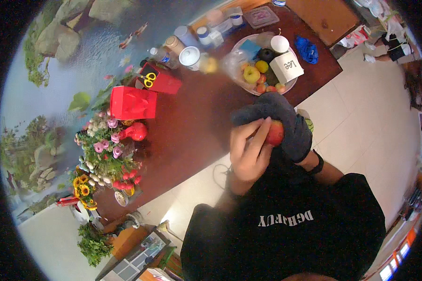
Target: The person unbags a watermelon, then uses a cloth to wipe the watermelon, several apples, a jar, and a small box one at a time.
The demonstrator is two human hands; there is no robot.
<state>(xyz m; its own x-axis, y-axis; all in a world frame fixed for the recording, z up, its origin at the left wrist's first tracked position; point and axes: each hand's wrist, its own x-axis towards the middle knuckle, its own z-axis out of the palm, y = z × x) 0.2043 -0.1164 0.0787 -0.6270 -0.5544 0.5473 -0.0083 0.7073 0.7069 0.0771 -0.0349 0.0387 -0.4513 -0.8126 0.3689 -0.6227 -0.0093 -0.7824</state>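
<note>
A red apple (275,133) is held up in front of my chest, above the gap at the table's edge. My left hand (251,152) has its fingers closed on the apple's left side. A dark grey cloth (293,124) wraps around the far and right sides of the fruit. My right hand is under this cloth, and its fingers are hidden; only the wrist with a black band (318,164) shows. Just beyond the hands stands a fruit bowl (293,87) with several apples and other fruits, a plastic bag and a white box (287,68).
The dark red table (187,126) bears red boxes (133,104), yellow scissors (148,80), a red vase (137,131) and flowers (105,145) on the left. Jars and cups (189,57) line the wall. A crumpled blue bag (307,49) lies right of the bowl.
</note>
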